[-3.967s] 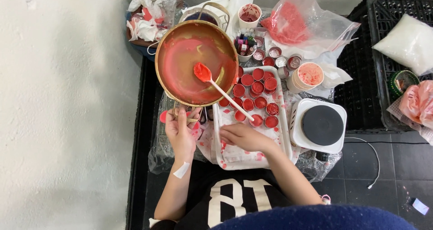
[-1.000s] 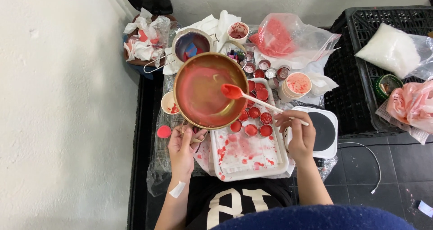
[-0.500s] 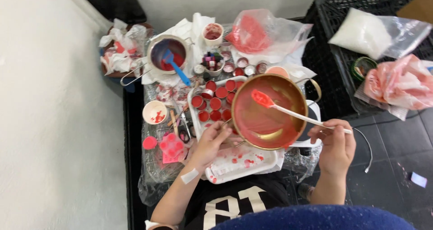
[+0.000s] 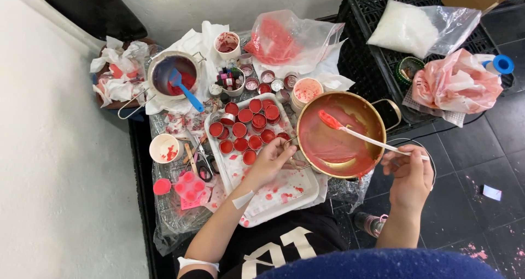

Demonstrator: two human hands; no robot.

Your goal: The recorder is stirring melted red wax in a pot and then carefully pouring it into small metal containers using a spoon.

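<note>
Left hand (image 4: 272,161) closed on the handle of the round brass pan (image 4: 340,134) of red melt, held off the table at 3 o'clock of the white tray (image 4: 284,194). Right hand (image 4: 409,175) pinches the white-handled red spatula (image 4: 358,132). Risk: pan looks unsupported underneath — one-handed tilt spills melt onto the floor.

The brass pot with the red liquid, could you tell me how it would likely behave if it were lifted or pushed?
The pot probably feels heavy and sloshes, since red liquid coats its inside. The left hand grips one side handle only, so it may tip. The spatula resting inside, held by the right hand, could slide.
</note>
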